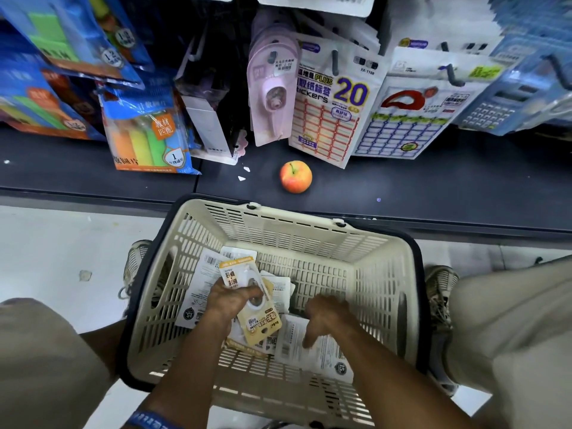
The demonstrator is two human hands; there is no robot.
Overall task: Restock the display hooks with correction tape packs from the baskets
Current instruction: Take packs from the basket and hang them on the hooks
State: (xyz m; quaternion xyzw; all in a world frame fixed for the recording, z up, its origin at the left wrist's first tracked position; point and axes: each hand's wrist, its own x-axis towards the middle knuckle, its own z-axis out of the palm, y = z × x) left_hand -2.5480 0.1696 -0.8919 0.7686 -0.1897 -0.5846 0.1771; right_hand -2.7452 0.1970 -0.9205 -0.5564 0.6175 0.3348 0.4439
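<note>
One sticker pack [331,109] reads "PLUS 20".

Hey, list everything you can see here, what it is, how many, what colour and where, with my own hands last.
basket: one, cream with dark handles, on the floor between the feet.
correction tape packs: several, mostly white backs up, lying in the basket.
yellow pack: one, yellow and white, lifted above the others.
apple: one, red and yellow, on the dark shelf.
pink correction tape pack: a row, pink, hanging on a hook.
sticker packs: two designs, white, hanging right of the pink ones.
flag packs: several, blue with bright strips, at left.
calculator packs: blue, at far right.
left hand: grips the yellow pack.
right hand: fingers spread over the white packs.
</note>
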